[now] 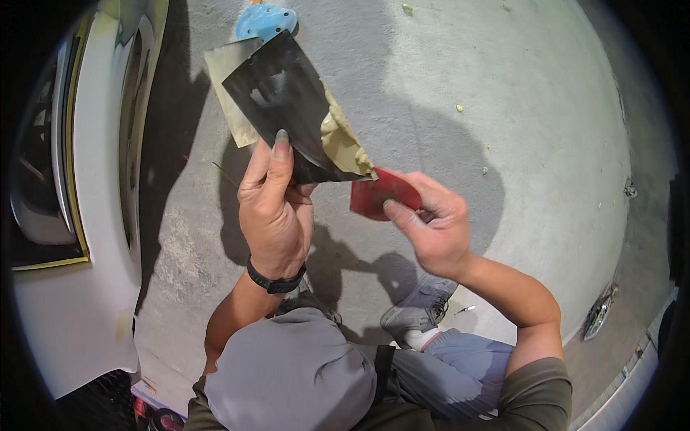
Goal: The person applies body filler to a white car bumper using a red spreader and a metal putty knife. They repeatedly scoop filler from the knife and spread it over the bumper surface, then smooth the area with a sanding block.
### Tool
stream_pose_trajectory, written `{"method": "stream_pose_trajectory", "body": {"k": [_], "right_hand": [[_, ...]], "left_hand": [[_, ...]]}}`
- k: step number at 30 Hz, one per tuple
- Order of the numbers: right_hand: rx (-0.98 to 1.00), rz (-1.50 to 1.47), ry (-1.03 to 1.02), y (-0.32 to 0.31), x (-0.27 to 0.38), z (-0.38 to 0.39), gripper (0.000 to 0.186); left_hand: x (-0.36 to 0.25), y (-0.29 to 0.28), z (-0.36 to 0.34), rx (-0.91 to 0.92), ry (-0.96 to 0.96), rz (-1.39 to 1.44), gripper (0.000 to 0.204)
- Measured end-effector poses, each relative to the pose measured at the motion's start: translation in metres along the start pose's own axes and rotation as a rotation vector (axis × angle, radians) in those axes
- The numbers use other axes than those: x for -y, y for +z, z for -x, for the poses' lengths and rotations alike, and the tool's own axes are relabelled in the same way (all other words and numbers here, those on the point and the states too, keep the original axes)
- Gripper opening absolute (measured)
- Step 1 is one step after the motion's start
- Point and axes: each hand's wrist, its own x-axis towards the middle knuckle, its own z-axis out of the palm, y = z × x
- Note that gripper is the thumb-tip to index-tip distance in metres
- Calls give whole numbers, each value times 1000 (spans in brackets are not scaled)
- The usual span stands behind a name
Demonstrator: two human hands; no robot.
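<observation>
My left hand (pixel 277 197) grips a dark flat filler board (pixel 277 90) near its lower edge, the thumb on top. Pale yellow-green body filler (pixel 341 144) lies along the board's right edge down to its lower corner. Behind the board a pale rectangular sheet (pixel 233 79) sticks out; whether my left hand also holds it I cannot tell. In my right hand (pixel 442 226) is a red putty spreader (pixel 381 195), pinched between thumb and fingers. The spreader's upper edge meets the board's lower right corner, by the filler.
A white car body panel (pixel 104 158) with yellow masking tape (pixel 54 264) stands at the left. Beyond the board is a blue pad with holes (pixel 264 21). Small filler blobs (pixel 459 108) dot the grey concrete floor (pixel 553 144). My shoe (pixel 418 309) is below my right hand.
</observation>
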Motion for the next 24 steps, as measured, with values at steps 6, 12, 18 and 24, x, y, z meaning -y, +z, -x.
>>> {"method": "stream_pose_trajectory", "body": {"k": [6, 12, 18, 24], "right_hand": [[-66, -6, -93, -10, 9, -8, 29], [17, 84, 58, 1, -7, 0, 32], [-209, -163, -113, -32, -3, -16, 27], [-191, -231, -62, -15, 2, -4, 28]], "left_hand": [[6, -1, 2, -11, -30, -5, 34], [-1, -6, -1, -10, -1, -37, 36], [7, -9, 6, -97, -50, 41, 32], [4, -9, 1, -43, -39, 50, 30]]}}
